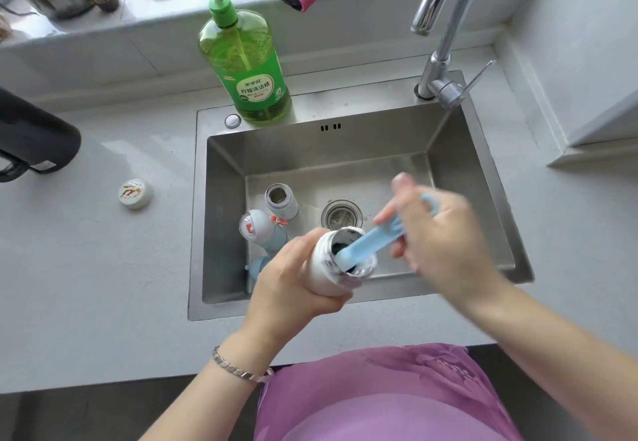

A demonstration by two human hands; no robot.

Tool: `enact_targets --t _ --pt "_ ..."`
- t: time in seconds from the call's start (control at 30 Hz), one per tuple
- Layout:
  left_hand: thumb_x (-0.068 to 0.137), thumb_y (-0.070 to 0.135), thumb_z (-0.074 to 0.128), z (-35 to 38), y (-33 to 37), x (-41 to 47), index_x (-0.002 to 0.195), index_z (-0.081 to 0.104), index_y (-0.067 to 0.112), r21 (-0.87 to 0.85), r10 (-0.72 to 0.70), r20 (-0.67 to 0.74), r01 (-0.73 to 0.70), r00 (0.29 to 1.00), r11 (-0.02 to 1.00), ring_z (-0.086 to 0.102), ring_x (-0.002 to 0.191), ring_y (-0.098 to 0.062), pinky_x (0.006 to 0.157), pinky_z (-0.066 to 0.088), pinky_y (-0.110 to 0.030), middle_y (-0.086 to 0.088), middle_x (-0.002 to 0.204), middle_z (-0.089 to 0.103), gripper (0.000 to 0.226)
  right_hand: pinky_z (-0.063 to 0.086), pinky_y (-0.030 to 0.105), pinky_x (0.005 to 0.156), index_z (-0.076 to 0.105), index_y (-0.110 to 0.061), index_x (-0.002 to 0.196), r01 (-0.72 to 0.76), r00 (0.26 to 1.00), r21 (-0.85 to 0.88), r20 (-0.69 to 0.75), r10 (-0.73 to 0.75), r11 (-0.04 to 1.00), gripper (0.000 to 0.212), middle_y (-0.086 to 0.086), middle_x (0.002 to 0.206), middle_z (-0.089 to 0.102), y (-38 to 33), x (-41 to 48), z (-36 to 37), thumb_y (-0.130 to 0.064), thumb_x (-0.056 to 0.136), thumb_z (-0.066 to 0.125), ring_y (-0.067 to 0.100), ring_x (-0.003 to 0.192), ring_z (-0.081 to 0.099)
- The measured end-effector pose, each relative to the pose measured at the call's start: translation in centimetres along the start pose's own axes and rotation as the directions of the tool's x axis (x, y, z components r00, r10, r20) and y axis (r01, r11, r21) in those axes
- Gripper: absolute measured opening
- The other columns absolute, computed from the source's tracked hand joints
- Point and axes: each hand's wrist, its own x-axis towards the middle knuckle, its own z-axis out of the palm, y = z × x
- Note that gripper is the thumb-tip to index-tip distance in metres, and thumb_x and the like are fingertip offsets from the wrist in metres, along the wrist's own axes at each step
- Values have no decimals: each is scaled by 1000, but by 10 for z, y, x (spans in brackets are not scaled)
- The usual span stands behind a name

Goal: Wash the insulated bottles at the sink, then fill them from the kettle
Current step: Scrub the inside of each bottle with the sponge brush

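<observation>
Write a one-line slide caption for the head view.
Over the steel sink, the left hand grips a white insulated bottle while the right hand holds a blue brush in its mouth.

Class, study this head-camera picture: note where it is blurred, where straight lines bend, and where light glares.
Head view: motion blur smears the right hand and the blue brush it grips; the left hand and white bottle are sharp; wide-angle distortion bows the sink rim and counter edge; soft light, a bright sheen on the tap, shadows faint.
</observation>
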Motion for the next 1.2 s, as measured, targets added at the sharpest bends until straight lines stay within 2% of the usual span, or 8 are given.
enact_targets --t 0.1,0.27,0.37,0.57,0.7,0.87,1.0,1.2 --pt "47 33 82 -3 -3 2 109 50 49 -45 -48 -44 46 998 998 56 92 -3 81 45 -16 19 100 61 72 29 14 32 61 -7 61 -8 995 50 -97 12 999 51 2 37 46 -8 14 -15 -35 97 37 5 27 36" --pt "46 41 81 6 4 0 113 56 41 -64 7 30 -5 1000 998 57 95 -5 82 43 -17 16 103 63 72 31 14 40 62 -7 61 -19 996 -117 89 29 993 48 -2 37 46 9 0 9 -34 96 41 4 30 41" --pt "45 42 83 1 -7 -4 110 55 46 -79 -66 -14 65 998 995 56 94 -4 81 44 -19 20 102 62 71 30 14 33 61 -6 61 11 1000 -21 -8 -11 1000 50 -2 36 45 -8 14 -14 -34 96 41 3 27 37" --pt "46 27 86 10 6 -6 112 58 36 -128 -12 22 14 1000 992 59 95 -7 82 46 -21 15 102 64 72 32 13 48 56 -24 50 248 964 -253 165 -211 935 45 -14 41 48 15 -6 10 -42 89 43 5 43 46" --pt "47 30 83 3 -2 -6 105 54 51 -62 -1 -50 -2 999 998 55 94 2 80 40 -10 23 103 60 68 37 13 46 60 -18 50 321 947 -136 32 -319 937 47 -15 42 52 -7 12 -19 -39 89 42 7 41 50" --pt "54 37 79 8 5 -3 110 53 36 -11 146 -93 -148 985 989 57 94 1 82 42 -11 19 105 60 62 25 7 45 62 -12 55 481 871 -258 246 -425 838 49 -18 38 40 10 2 0 -39 90 42 0 38 40" --pt "53 30 83 8 -1 -7 109 59 32 -95 108 -122 -120 987 988 59 93 -5 81 42 -14 16 103 64 61 27 8 45 65 -11 56 512 859 -242 144 -492 824 51 -18 38 41 -7 13 -18 -38 90 40 0 39 42" --pt "53 29 84 11 4 -5 111 55 36 -80 126 -99 -134 987 988 61 95 -7 83 46 -17 15 105 64 64 41 34 49 63 -11 58 455 880 -540 150 -451 708 54 2 49 58 25 -5 12 -46 89 35 17 47 50"
